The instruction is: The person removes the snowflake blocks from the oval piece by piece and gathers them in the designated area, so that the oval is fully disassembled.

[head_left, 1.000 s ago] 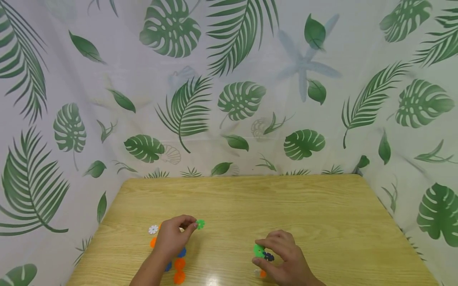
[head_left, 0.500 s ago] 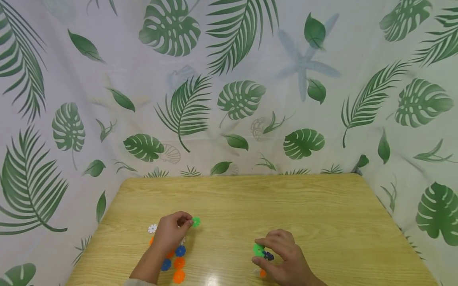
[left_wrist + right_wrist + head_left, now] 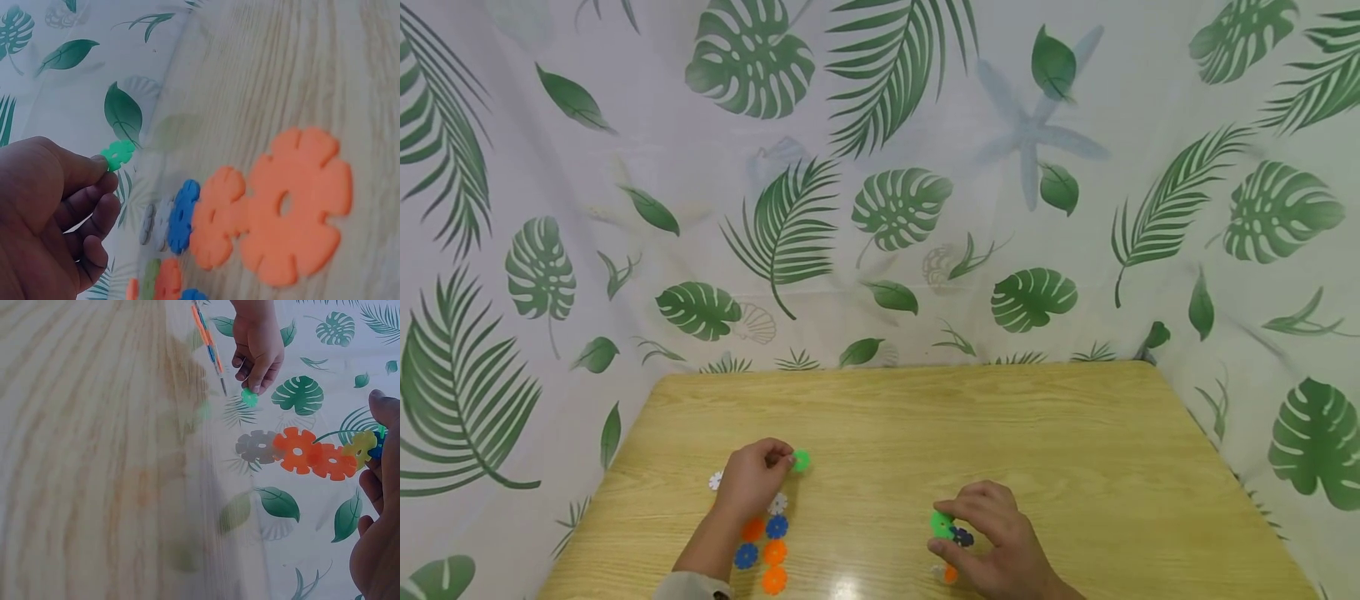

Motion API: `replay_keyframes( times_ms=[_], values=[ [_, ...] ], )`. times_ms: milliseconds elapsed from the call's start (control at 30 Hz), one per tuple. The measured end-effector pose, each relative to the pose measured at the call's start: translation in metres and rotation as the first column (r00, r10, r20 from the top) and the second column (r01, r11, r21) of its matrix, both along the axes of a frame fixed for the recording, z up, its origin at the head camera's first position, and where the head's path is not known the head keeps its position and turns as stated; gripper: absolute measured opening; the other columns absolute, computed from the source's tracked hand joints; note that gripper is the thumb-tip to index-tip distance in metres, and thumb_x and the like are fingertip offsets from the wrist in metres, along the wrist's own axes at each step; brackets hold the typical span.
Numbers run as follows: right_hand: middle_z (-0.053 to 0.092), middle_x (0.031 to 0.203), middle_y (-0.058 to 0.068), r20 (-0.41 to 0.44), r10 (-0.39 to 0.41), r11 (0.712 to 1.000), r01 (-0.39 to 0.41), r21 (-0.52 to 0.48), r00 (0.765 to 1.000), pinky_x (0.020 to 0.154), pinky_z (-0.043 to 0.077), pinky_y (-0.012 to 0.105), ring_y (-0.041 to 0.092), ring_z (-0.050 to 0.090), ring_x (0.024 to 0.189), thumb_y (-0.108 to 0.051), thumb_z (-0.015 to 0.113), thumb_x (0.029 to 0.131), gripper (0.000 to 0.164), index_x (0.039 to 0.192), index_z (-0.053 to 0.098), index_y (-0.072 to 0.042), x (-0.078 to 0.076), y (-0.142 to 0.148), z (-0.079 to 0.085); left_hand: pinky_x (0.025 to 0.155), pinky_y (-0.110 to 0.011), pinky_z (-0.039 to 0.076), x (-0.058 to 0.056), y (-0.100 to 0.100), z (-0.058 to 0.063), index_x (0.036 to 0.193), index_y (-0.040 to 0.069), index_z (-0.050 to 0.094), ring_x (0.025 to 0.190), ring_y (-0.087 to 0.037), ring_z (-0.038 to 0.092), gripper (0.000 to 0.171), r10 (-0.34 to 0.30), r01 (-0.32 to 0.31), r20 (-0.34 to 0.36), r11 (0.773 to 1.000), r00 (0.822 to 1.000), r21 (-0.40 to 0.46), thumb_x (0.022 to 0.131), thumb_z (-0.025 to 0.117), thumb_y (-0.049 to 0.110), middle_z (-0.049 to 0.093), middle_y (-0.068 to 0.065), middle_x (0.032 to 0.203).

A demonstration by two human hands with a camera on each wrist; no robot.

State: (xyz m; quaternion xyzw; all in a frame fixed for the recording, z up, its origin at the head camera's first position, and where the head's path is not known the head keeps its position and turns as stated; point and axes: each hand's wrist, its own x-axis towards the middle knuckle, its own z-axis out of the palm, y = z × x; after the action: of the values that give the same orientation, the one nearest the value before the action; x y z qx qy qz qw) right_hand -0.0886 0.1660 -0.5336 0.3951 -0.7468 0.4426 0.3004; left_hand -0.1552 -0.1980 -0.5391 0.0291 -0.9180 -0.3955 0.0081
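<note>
Between thumb and fingers, my left hand [image 3: 751,477] pinches a green notched plastic disc [image 3: 801,461], a snowflake building disc, above the table. Lower on the left lie more discs: a white one [image 3: 778,503], blue ones [image 3: 777,526] and orange ones [image 3: 775,578], some hidden by that arm. My right hand [image 3: 1000,542] pinches another green disc [image 3: 942,524] beside a dark blue disc [image 3: 962,537]. In the right wrist view, a yellow disc [image 3: 359,450], two orange discs [image 3: 296,450] and a grey disc [image 3: 256,447] overlap in a row leading from that hand, seemingly joined.
A wooden table [image 3: 910,425] stretches beneath both hands. Leaf-printed fabric [image 3: 880,275] hangs along its back and sides. Another white disc [image 3: 716,480] lies just left of the left hand.
My left hand has shifted left and slightly farther back with its green disc, uncovering more discs beside the forearm. My right hand holds its place.
</note>
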Motion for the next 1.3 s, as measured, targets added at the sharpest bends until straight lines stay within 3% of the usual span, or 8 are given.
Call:
replay_keyframes(
  times_ms=[733,1000,1300],
  values=[
    [0.074,0.1,-0.005,0.006,-0.006,1.0,0.006,0.007,1.0,0.096,0.038,0.032,0.018,0.06,0.095,-0.029,0.085,0.089,0.035,0.118,0.075,-0.013,0.001,0.002,0.004,0.071,-0.04,0.056,-0.012,-0.001,-0.01,0.101,0.012,0.078,0.078,-0.016,0.066,0.014,0.026,-0.016,0.061,0.987,0.998,-0.163,0.099,0.071,0.024,0.074,0.002,0.094],
    [0.074,0.099,-0.004,-0.009,0.004,1.0,-0.004,-0.002,1.0,0.097,0.038,0.033,0.019,0.06,0.094,-0.03,0.084,0.09,0.034,0.118,0.075,-0.011,0.0,0.002,0.005,0.069,-0.04,0.055,-0.015,-0.003,-0.011,0.1,0.012,0.078,0.075,-0.016,0.064,0.014,0.042,-0.025,0.089,0.983,0.995,-0.182,0.099,0.072,0.025,0.073,0.001,0.094],
    [0.074,0.099,-0.004,-0.024,0.017,1.0,-0.017,-0.004,1.0,0.1,0.038,0.033,0.019,0.06,0.094,-0.029,0.083,0.092,0.034,0.119,0.074,-0.01,0.0,0.0,0.008,0.067,-0.038,0.055,-0.014,-0.004,-0.012,0.099,0.012,0.077,0.073,-0.015,0.063,0.013,0.031,-0.018,0.071,0.983,0.997,-0.181,0.099,0.072,0.024,0.073,0.001,0.093]
  ],
)
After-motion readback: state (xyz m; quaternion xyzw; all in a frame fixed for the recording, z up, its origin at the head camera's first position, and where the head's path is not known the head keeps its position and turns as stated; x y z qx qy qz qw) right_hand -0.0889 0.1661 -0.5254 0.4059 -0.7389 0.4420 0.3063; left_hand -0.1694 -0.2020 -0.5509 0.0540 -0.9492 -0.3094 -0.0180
